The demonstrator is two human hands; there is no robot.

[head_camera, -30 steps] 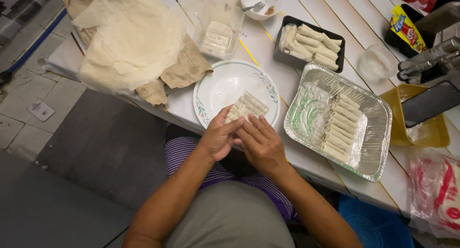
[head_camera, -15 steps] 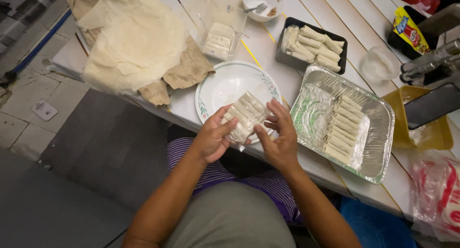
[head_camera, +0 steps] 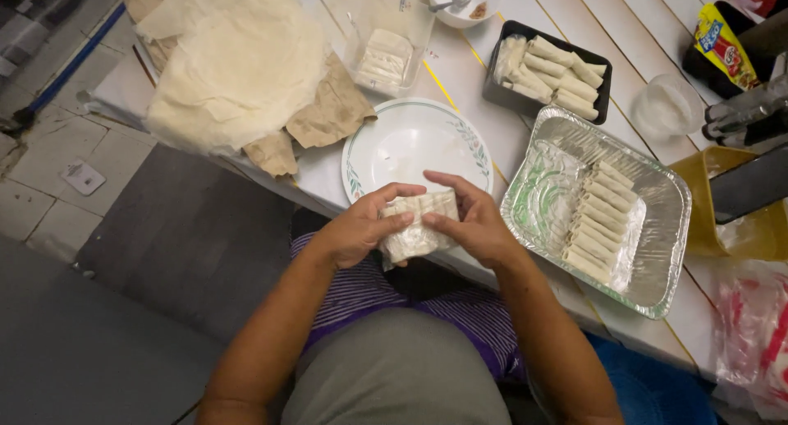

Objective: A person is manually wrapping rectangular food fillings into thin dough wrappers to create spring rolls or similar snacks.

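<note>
Both hands grip a clear plastic-wrapped packet of pale rolls (head_camera: 414,228) just in front of the table's near edge, over my lap. My left hand (head_camera: 361,228) holds its left side with the thumb on top. My right hand (head_camera: 469,221) holds its right side, fingers curled over the top. Just beyond them sits an empty white plate (head_camera: 414,146) with a floral rim. To the right stands a foil tray (head_camera: 657,228) with a row of rolls (head_camera: 599,220).
A black tray of rolls (head_camera: 552,72) and a clear bag with more rolls (head_camera: 382,55) lie further back. A stack of thin pale wrappers (head_camera: 230,64) on brown paper covers the left end. A small bowl with a fork (head_camera: 460,0), a plastic cup (head_camera: 669,105) and a yellow container (head_camera: 722,203) are nearby.
The packet and both hands have come back from over the plate toward my body, clear of the plate's rim. The hands have turned the packet between them.
</note>
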